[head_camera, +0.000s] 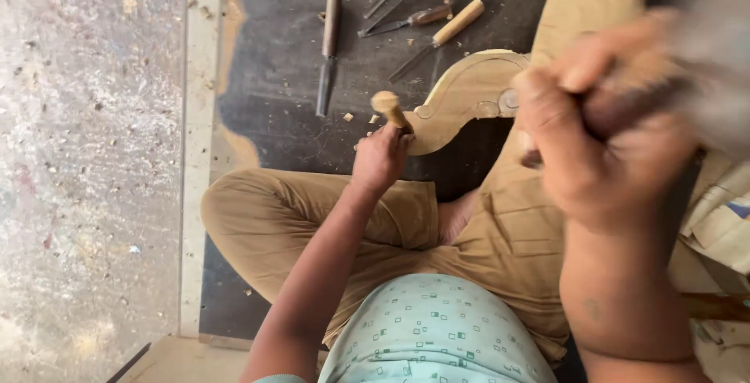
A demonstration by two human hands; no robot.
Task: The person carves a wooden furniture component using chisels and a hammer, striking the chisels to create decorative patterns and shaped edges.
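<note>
My left hand grips a wooden-handled chisel, its tip set against a pale curved carved wood piece lying across my lap. My right hand is raised close to the camera and blurred. It is closed around the handle of a mallet, whose head is a grey blur at the upper right. I sit cross-legged in tan trousers on a dark mat.
Several wooden-handled chisels lie on the mat beyond the carving, two more near the top centre. Small wood chips are scattered around. A speckled stone floor lies to the left. Paper or cloth scraps sit at the right.
</note>
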